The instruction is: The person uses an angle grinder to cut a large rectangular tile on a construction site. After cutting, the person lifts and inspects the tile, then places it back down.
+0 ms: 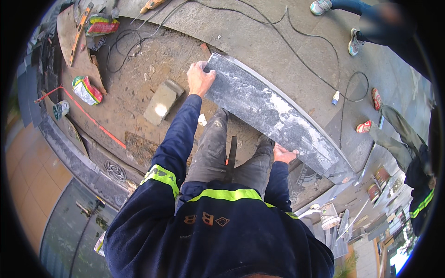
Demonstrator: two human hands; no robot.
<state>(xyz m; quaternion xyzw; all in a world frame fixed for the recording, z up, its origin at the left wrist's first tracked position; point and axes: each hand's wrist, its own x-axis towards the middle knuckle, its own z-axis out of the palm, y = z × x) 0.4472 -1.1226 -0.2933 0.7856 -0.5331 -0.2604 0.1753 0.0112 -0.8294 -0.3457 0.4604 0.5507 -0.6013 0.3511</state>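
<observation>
A long, dark grey stone slab (273, 109) smeared with white dust lies slantwise in front of my legs, from upper left down to lower right. My left hand (200, 78) grips its left end, thumb on the upper face and the other fingers partly hidden. Farther along, my right hand (283, 154) holds the near edge, its thumb on the edge and its fingers mostly out of sight beneath. Whether the slab rests fully on something or is partly held up, I cannot tell.
A pale block (163, 102) sits left of my legs. Red-and-green bags (88, 91), an orange spirit level (81, 33) and a red-orange strip (99, 125) lie farther left. Black cable (296, 55) with a plug crosses the far floor. People stand at right, near buckets (382, 176).
</observation>
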